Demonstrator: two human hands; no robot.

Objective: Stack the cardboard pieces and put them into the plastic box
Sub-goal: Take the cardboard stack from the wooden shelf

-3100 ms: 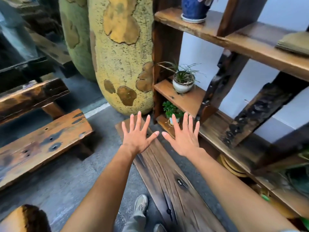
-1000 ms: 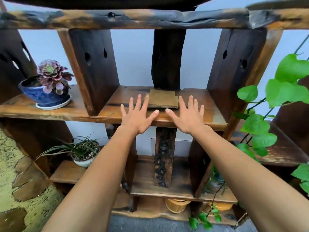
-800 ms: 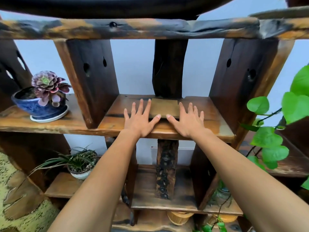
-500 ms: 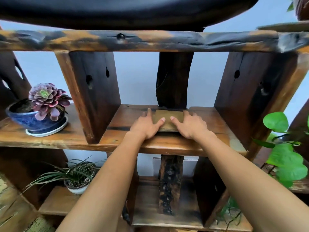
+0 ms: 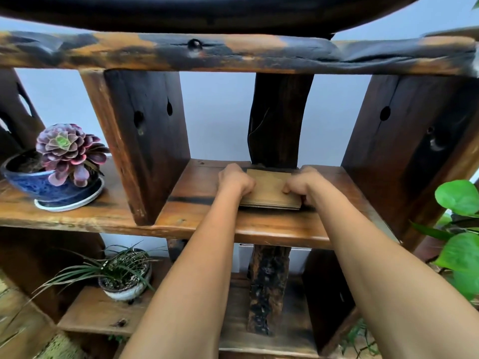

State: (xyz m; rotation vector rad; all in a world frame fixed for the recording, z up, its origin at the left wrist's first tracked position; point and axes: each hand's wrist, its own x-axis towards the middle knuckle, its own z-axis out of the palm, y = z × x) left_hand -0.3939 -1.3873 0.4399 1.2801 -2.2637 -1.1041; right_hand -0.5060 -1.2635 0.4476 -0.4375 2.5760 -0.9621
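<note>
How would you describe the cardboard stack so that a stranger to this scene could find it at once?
Find the wooden shelf unit and its middle board. In front of the dark centre post lies the cardboard stack, between the left hand and right hand. It is flat, tan and square; its neighbours are potted plants.

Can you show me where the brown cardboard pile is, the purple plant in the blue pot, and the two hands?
Stack of brown cardboard pieces [image 5: 270,186]: head view, top sheet.
Purple succulent in blue glazed pot [image 5: 63,149]: head view, rosette.
Left hand [image 5: 234,180]: head view, knuckles.
Right hand [image 5: 302,181]: head view, knuckles.
</note>
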